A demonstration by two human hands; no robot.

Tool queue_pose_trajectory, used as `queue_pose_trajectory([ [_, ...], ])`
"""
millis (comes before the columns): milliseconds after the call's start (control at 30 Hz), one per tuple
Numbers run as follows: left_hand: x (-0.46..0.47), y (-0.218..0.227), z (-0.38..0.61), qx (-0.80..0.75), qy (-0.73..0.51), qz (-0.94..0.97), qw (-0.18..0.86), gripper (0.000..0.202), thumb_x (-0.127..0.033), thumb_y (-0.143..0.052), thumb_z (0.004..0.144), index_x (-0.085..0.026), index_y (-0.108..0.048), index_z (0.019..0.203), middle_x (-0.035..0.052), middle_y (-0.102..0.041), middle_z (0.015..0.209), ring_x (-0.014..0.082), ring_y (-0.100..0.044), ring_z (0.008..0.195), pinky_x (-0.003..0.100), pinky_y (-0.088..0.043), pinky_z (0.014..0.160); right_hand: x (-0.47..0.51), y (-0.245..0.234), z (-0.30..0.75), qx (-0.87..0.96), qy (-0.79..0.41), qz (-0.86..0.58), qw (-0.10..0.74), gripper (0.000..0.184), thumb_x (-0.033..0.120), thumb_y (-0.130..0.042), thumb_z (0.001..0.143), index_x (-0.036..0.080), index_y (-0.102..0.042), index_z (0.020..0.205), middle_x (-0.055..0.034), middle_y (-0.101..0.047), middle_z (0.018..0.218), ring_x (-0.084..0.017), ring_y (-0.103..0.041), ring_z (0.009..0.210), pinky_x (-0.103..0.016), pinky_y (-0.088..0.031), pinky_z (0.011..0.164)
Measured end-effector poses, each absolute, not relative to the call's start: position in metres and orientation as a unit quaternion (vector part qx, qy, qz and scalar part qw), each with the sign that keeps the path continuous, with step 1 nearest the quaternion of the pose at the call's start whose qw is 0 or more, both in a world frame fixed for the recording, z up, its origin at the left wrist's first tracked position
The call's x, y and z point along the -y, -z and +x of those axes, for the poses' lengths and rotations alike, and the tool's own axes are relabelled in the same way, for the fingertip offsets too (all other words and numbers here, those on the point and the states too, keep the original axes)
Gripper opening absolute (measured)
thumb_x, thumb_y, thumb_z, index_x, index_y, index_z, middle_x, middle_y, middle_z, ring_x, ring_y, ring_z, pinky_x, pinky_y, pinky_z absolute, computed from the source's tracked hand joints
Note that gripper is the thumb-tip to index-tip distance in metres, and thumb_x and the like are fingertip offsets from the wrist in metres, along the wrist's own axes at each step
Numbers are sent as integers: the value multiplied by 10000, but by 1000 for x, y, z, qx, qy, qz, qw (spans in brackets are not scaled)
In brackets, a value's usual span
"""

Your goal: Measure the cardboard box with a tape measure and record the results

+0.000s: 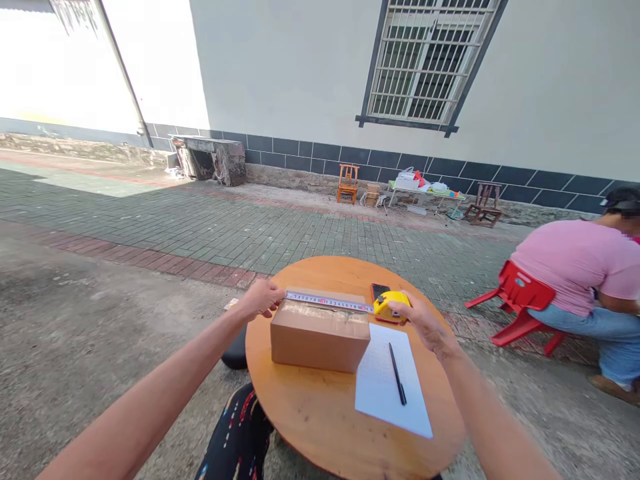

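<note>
Reference landmark: the brown rectangular cardboard box [320,337].

1. The box rests on the round orange-brown wooden table [310,427], towards the table's far half, with its long side facing me.
2. Nearer than the box and at its right corner lies a white sheet of paper [380,400]. A slim black pen [397,383] lies on the sheet, pointing away from the box's near right corner.
3. My left hand [263,298] sits at the box's far left corner. Its fingers are closed in a pinch on the end of the white graduated tape blade [330,302], pressing it to the box top.
4. The blade runs flat along the box's far top edge, from left corner to right corner and just past it.
5. My right hand [425,323] is just right of the box. Its fingers are curled shut around the yellow tape-measure case [390,307], which stands on the table against the box's far right corner.
6. A black phone [379,289] lies flat on the table just behind the case, beyond the box's right end.
7. Well to the right of the box, off the table, a person in a pink shirt [575,260] sits on a low red plastic chair [520,303], turned away.
8. Far beyond the box, a small orange wooden chair [348,183] stands against the grey wall.
</note>
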State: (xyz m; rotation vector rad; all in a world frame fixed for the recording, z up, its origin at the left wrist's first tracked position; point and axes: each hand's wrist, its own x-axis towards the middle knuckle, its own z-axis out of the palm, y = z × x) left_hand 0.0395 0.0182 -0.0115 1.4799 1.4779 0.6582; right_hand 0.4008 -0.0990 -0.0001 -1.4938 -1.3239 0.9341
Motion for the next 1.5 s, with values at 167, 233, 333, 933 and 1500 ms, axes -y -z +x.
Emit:
queue_pose_trajectory([
  [167,-20,17,41,-605,-257,590,470,256,-348,-651,928,-138,-609,788,-39,-582,677,77,-533,546,201,-443,496,102,-5,393,538,-368,-604,458,395,488,-719,751,187,-676,1002,-76,-715,971,-230,-644,887,-317,-494,717],
  [233,-21,19,42,-607,-258,586,471,248,-373,-615,964,-135,-621,896,-26,-603,755,77,-547,577,212,-481,530,106,-9,386,539,-360,-600,468,371,474,-720,748,187,-666,977,-72,-717,962,-226,-646,878,-322,-501,732],
  [333,-21,22,42,-606,-271,590,459,245,-378,-614,964,-135,-622,928,-22,-608,775,79,-550,585,219,-487,539,111,-17,373,551,-346,-591,477,362,461,-716,743,190,-651,973,-61,-708,952,-217,-635,859,-319,-502,724],
  [933,56,16,102,-378,-391,832,112,284,-191,-617,813,-199,-640,1096,105,-608,1278,294,-514,1226,448,-399,1064,108,-18,348,604,-257,-653,379,429,534,-654,739,202,-623,1011,-38,-682,923,-212,-608,798,-300,-462,701],
  [1500,75,53,60,-287,-369,883,-50,180,-122,-519,935,-203,-630,1051,47,-672,1053,228,-575,1009,378,-417,888,80,-12,289,583,-265,-628,442,364,475,-731,686,197,-653,908,7,-638,762,-181,-547,687,-291,-425,640],
])
